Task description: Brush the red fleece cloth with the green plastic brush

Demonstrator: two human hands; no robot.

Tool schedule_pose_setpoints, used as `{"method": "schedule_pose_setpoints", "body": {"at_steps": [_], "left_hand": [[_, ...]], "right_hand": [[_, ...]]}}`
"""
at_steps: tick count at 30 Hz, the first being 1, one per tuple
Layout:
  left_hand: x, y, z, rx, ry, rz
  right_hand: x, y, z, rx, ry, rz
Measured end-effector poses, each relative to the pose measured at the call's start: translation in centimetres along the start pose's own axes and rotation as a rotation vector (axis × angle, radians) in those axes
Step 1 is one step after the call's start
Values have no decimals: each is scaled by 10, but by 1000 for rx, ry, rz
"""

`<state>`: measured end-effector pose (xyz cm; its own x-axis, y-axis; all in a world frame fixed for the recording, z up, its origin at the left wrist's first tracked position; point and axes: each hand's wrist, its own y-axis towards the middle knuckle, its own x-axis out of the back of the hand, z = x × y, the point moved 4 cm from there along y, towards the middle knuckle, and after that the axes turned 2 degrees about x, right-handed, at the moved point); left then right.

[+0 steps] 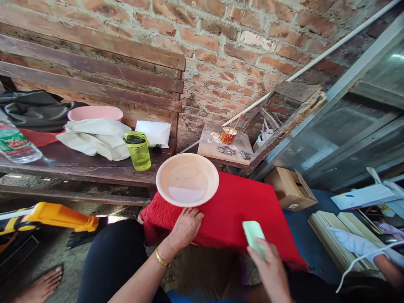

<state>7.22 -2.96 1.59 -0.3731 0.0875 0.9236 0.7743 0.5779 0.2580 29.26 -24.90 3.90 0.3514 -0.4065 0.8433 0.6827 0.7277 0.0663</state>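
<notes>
My right hand (269,263) is closed around the lower end of a pale green rectangular block (252,235), held above the right part of a red cloth (246,198). The block has rounded corners; whether it is soap or a sponge I cannot tell. Palm down, my left hand (187,227) rests on the cloth's front edge, fingers lying flat and holding nothing. Just beyond those fingers stands a cream basin (160,189), with what looks like shallow water and a white reflection in it.
A wooden bench (132,179) on the left carries a green bottle (139,153), white cloth (94,139) and pink basin (94,112). A cardboard box (288,189) stands right of the cloth. Another person's gloved hand (353,244) touches stacked boards (328,240) at far right.
</notes>
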Motion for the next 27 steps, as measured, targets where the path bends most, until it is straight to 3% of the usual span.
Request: {"method": "schedule_pose_setpoints", "body": {"at_steps": [3, 5, 7, 10, 13, 15, 19, 21, 23, 27], "left_hand": [[-7, -1, 0, -23, -15, -87], [-12, -2, -1, -33, -24, -138], [-18, -2, -1, -32, -26, -157], [-21, -2, -2, -30, -45, -150], [-20, -1, -3, -31, -55, -123], [-19, -1, -2, -32, -48, -110], [-20, -1, -2, -37, -15, -99], [-21, -1, -1, -35, -7, -98], [-20, -1, 0, -31, -17, -97], [-19, 0, -1, -32, -37, -80]], "right_hand": [[-42, -14, 57, 180, 24, 133], [-46, -16, 54, 187, -6, 151], [-26, -12, 19, 112, -37, 106], [24, -4, -54, -105, -127, -21], [54, -3, -80, -246, -200, -110], [43, -7, -54, -182, -159, -114], [-18, -21, 32, 129, -29, 53], [-35, -25, 45, 182, -27, 124], [-29, -25, 22, 119, -31, 124], [27, -16, -65, -147, -85, -46]]}}
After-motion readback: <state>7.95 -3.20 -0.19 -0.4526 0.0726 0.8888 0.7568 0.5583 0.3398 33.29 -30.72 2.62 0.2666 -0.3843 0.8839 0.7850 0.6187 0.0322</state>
